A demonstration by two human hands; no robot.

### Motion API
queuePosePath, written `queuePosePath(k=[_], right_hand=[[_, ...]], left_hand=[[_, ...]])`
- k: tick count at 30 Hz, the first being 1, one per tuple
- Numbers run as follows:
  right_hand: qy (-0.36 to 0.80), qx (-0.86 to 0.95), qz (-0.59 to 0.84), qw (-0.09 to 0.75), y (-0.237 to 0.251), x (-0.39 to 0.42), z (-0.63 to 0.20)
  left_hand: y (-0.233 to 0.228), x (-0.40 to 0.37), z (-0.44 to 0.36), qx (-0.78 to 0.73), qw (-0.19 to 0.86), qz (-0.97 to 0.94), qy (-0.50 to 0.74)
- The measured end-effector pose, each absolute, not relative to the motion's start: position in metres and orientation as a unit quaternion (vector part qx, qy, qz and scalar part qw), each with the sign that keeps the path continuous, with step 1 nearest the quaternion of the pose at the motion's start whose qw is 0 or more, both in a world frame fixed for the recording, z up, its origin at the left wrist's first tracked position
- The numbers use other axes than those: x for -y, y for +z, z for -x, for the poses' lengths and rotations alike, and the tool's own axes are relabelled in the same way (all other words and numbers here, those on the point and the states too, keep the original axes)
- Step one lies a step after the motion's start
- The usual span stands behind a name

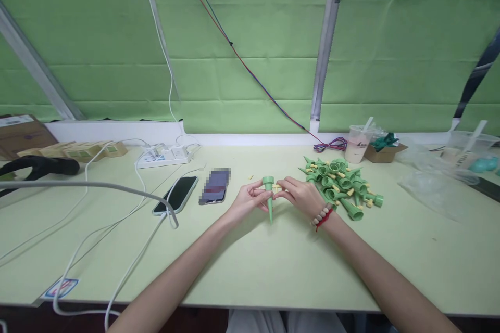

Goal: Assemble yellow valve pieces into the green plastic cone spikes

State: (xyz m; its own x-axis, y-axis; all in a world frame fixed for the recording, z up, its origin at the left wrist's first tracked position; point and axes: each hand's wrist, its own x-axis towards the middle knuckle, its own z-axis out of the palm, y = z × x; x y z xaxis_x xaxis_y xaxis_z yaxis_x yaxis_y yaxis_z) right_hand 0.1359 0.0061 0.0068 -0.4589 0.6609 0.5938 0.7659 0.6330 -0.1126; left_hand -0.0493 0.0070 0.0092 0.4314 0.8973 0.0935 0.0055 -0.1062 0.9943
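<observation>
My left hand [247, 199] grips a green cone-shaped plastic spike [269, 199], held upright with its point down near the table. My right hand [300, 195], with a bead bracelet on the wrist, pinches a small yellow piece [276, 187] against the side of the spike's top. Just right of my right hand lies a pile of the same green spikes with yellow pieces [341, 183]. One small yellow bit [250, 177] lies loose on the table behind my left hand.
Two phones [180, 193] [214, 186] lie left of my hands, with white cables and a power strip [164, 155] behind. A plastic drink cup [358, 143], a cardboard box [385, 151] and plastic bags [433, 185] stand at the right. Small boxes [84, 150] line the far left.
</observation>
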Motion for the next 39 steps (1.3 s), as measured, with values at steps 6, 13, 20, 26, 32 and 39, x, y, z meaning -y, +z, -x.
queuePosePath(k=[6, 13, 20, 26, 32, 39], right_hand=[[-0.138, 0.845, 0.416, 0.307, -0.005, -0.002, -0.127], [-0.117, 0.818, 0.408, 0.388, -0.016, 0.000, -0.118], [-0.058, 0.836, 0.388, 0.383, -0.011, 0.003, -0.120], [-0.130, 0.838, 0.366, 0.383, 0.002, 0.003, -0.120], [-0.213, 0.818, 0.354, 0.400, -0.002, 0.001, -0.122], [-0.087, 0.818, 0.365, 0.436, -0.007, 0.003, -0.120]], left_hand=[[0.007, 0.001, 0.045, -0.360, 0.547, -0.629, 0.419], [0.012, 0.005, 0.045, -0.343, 0.536, -0.654, 0.409], [0.023, 0.006, 0.048, -0.318, 0.597, -0.646, 0.353], [0.027, -0.001, 0.055, -0.276, 0.690, -0.569, 0.353], [0.025, 0.001, 0.052, -0.279, 0.692, -0.581, 0.324], [0.021, 0.006, 0.046, -0.291, 0.676, -0.587, 0.336]])
